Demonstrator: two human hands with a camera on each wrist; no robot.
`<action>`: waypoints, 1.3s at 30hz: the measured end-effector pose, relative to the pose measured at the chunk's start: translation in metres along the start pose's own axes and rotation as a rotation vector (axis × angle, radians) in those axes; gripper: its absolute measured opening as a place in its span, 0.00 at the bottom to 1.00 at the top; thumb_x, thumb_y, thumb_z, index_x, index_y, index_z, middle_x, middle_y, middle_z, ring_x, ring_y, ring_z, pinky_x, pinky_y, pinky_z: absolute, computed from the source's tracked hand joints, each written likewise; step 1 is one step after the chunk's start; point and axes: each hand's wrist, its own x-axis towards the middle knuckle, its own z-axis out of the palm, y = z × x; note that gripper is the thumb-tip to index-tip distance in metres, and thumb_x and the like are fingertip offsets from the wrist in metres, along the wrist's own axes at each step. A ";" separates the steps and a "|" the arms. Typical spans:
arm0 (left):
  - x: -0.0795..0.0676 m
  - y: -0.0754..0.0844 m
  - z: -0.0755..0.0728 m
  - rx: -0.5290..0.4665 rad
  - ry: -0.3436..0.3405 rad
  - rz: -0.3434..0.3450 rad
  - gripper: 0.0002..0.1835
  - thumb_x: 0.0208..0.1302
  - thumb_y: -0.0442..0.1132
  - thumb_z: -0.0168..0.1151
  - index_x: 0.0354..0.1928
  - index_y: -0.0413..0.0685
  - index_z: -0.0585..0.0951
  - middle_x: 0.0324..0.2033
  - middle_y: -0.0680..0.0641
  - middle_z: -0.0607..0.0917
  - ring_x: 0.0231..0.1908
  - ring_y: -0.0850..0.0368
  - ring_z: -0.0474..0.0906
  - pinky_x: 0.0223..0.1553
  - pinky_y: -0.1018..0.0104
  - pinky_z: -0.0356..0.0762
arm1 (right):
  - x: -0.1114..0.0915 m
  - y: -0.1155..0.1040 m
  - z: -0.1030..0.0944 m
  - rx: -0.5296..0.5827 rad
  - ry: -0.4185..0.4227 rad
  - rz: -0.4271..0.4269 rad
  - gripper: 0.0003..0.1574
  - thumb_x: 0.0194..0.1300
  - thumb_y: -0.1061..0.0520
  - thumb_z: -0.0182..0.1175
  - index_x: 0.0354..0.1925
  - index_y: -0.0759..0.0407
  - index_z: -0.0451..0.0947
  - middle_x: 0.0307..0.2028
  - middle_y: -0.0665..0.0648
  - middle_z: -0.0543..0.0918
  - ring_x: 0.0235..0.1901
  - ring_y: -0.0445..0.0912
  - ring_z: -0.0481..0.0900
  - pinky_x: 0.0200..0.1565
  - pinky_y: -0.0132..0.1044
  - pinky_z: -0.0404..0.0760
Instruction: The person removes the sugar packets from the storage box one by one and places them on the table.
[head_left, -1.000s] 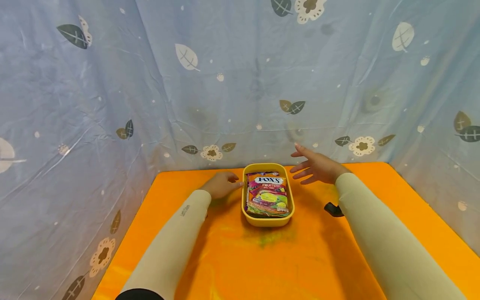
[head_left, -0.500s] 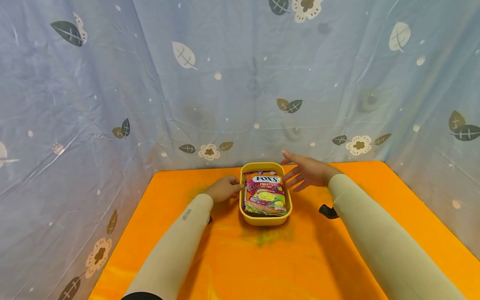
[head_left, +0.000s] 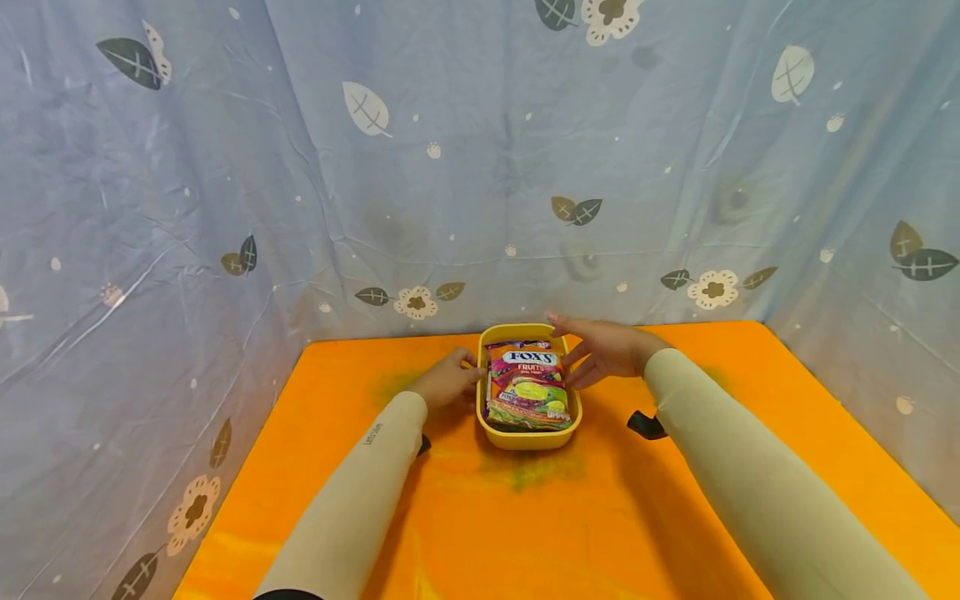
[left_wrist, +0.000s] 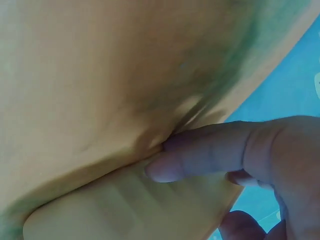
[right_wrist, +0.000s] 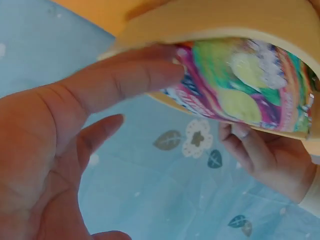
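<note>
A yellow rectangular container [head_left: 529, 441] stands upright on the table and holds candy packets. The top packet [head_left: 528, 392], printed FOX'S FRUITS, lies face up. My left hand [head_left: 447, 379] is at the container's left side. In the left wrist view a straight finger [left_wrist: 210, 152] touches the pale container wall [left_wrist: 125, 205]; its other fingers are partly hidden. My right hand [head_left: 609, 347] is at the right rim with fingers spread. In the right wrist view its fingertips [right_wrist: 167, 75] reach over the rim beside the packet, and whether they touch it I cannot tell.
An orange cloth [head_left: 510, 533] covers the table. A blue patterned curtain [head_left: 480, 167] hangs close behind the container and along both sides. A black strap piece [head_left: 647, 426] shows beneath the right forearm.
My right hand has moved left and slightly down, from apart to over the right rim. My left hand has come up against the left side. The container has not visibly moved on the table.
</note>
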 end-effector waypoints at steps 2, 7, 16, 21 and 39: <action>0.001 -0.001 0.002 -0.075 -0.008 -0.018 0.15 0.72 0.46 0.53 0.51 0.45 0.66 0.42 0.41 0.80 0.40 0.46 0.81 0.40 0.51 0.81 | 0.002 0.000 0.005 -0.007 -0.009 0.005 0.58 0.55 0.21 0.52 0.71 0.50 0.51 0.64 0.73 0.61 0.54 0.68 0.72 0.50 0.57 0.75; 0.004 -0.005 0.005 -0.195 -0.018 -0.053 0.16 0.72 0.45 0.53 0.54 0.46 0.64 0.45 0.40 0.80 0.41 0.48 0.81 0.36 0.50 0.81 | 0.007 0.004 0.016 -0.046 0.003 -0.020 0.57 0.55 0.21 0.53 0.71 0.49 0.53 0.64 0.70 0.62 0.59 0.67 0.67 0.50 0.60 0.74; 0.006 -0.007 0.003 -0.267 -0.028 -0.071 0.16 0.72 0.43 0.53 0.54 0.46 0.63 0.48 0.38 0.77 0.43 0.46 0.80 0.33 0.51 0.82 | 0.015 0.010 0.034 -0.037 0.048 -0.054 0.59 0.54 0.24 0.59 0.73 0.44 0.47 0.66 0.66 0.58 0.60 0.66 0.64 0.53 0.59 0.71; 0.006 -0.006 0.001 -0.265 -0.029 -0.069 0.17 0.71 0.44 0.55 0.54 0.47 0.64 0.49 0.37 0.75 0.42 0.45 0.80 0.34 0.51 0.82 | 0.018 0.012 0.037 -0.037 0.052 -0.082 0.52 0.58 0.31 0.61 0.71 0.47 0.50 0.66 0.61 0.61 0.60 0.65 0.64 0.54 0.59 0.71; 0.002 -0.001 0.004 -0.267 -0.017 -0.070 0.16 0.72 0.43 0.53 0.54 0.48 0.63 0.49 0.39 0.75 0.43 0.45 0.79 0.33 0.51 0.82 | 0.017 0.013 0.056 0.116 0.176 -0.090 0.64 0.53 0.33 0.67 0.74 0.44 0.41 0.66 0.59 0.59 0.64 0.61 0.60 0.59 0.63 0.62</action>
